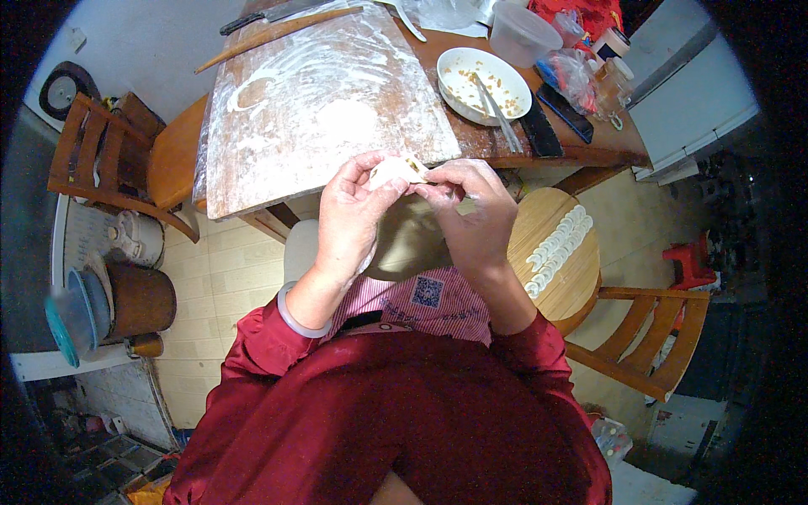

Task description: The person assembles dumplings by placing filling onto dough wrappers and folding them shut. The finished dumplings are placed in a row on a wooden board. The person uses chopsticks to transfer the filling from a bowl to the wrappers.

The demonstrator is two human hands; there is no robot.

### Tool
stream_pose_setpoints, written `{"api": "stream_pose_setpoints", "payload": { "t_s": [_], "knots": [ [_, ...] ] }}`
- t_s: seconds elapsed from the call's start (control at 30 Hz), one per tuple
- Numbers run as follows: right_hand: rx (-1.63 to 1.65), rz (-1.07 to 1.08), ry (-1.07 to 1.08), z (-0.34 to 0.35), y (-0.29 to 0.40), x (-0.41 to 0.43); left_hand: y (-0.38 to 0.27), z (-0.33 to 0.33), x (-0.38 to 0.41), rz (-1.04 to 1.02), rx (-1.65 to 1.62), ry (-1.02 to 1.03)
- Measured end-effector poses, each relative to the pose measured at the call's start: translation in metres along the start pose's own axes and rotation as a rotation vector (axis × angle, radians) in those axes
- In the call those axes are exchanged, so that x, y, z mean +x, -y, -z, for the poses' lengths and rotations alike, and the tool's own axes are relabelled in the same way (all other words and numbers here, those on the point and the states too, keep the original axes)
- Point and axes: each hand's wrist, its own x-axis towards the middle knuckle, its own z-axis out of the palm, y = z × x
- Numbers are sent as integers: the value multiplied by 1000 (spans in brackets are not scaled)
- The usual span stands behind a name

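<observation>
Between both hands, just off the near edge of the floured wooden board (284,132), is a partly folded dumpling (394,172) with filling showing at its openings. My left hand (353,218) pinches its left side and front. The fingers of my right hand (470,208) grip its right end. One round dough wrapper (348,120) appears to lie on the board beyond my hands. To the right of the board stands a white bowl (449,95) with bits of filling inside and metal chopsticks (499,117) leaning over its rim.
A wooden rolling pin (278,36) and a knife (271,16) lie across the board's far side. A plastic tub (524,35), a phone (565,113) and bags crowd the table's right. Rows of dumplings (558,252) sit on a round wooden stool (527,214). Chairs stand left (104,151) and right (644,334).
</observation>
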Motion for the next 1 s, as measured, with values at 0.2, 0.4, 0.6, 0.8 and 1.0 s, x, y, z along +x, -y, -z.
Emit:
{"api": "stream_pose_setpoints", "payload": {
  "t_s": [0.2,0.4,0.6,0.8,1.0],
  "knots": [
    [-34,56,-1,-3,-5,-1,3,2,-1,20,13,-14],
    [268,-311,24,-7,-6,-3,1,2,-2,25,12,-3],
    [34,-116,15,-1,1,-4,2,0,-4,13,29,-11],
    [77,-201,45,0,4,-6,4,-1,-4,22,22,-6],
    [-110,24,0,1,-2,-4,2,-1,-6,11,69,6]
  ]
}}
